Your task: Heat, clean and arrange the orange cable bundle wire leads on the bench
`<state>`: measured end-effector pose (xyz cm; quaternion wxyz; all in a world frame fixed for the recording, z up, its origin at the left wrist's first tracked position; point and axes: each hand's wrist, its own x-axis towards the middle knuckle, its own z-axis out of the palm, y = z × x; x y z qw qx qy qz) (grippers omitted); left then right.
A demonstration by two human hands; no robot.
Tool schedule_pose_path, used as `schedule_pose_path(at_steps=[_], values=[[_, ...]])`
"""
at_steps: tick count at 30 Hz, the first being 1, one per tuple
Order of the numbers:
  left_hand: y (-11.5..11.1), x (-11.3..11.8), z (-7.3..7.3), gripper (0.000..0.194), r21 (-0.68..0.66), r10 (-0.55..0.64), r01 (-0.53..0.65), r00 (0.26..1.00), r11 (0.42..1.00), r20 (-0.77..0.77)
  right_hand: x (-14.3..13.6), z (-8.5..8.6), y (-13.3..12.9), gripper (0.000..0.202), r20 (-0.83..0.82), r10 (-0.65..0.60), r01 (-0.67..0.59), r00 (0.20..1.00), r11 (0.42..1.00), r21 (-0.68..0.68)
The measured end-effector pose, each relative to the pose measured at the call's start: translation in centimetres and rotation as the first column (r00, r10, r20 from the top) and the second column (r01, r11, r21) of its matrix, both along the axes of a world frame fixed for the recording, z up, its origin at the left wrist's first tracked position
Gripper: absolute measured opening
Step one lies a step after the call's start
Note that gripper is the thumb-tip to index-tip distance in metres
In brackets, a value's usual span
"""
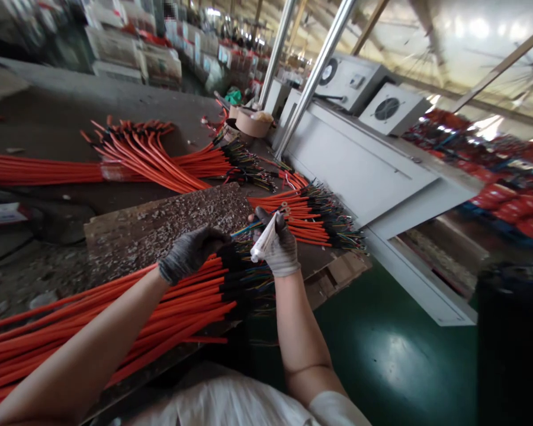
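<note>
My left hand (196, 251), in a grey knit glove, is closed around the end of an orange cable. Thin coloured wires (244, 228) run from its fingers toward my right hand. My right hand (283, 247), gloved too, is wrapped around a white-handled hand tool (264, 239); its jaws are hidden, so its exact kind is unclear. Below both hands lies a thick bundle of orange cables (173, 316), with black sleeves and loose coloured wires at their right ends.
A board (160, 231) strewn with small scraps lies beyond my left hand. More orange cable bundles (151, 157) (304, 216) rest on the dark table. Tape rolls (254, 123) stand farther back. To the right are a light grey machine (337, 157) and green floor (395, 355).
</note>
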<state>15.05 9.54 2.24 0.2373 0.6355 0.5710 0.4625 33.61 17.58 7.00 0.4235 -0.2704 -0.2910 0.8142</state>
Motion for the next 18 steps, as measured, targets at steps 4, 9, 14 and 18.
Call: schedule_pose_path(at_steps=[4,9,14,18], values=[[0.9,0.5,1.2,0.046,-0.190,-0.214,0.222,0.975,0.956,0.063,0.3,-0.5,0.2,0.031,-0.012,0.016,-0.017,1.000,0.999,-0.051],[1.6,-0.9,0.2,0.050,-0.170,-0.282,0.264,0.955,0.949,-0.093,0.1,-1.0,0.7,0.040,-0.018,-0.081,0.078,0.997,0.987,-0.138],[1.8,-1.1,-1.2,0.046,-0.195,-0.054,-0.017,0.935,0.981,-0.350,0.3,-1.8,-1.6,0.035,0.042,-0.078,0.086,0.996,0.963,-0.256],[-0.1,0.7,-2.6,0.048,-0.265,-0.010,-0.113,0.906,0.958,-0.422,1.6,-3.5,-4.1,0.014,0.034,0.040,-0.029,0.999,0.963,-0.267]])
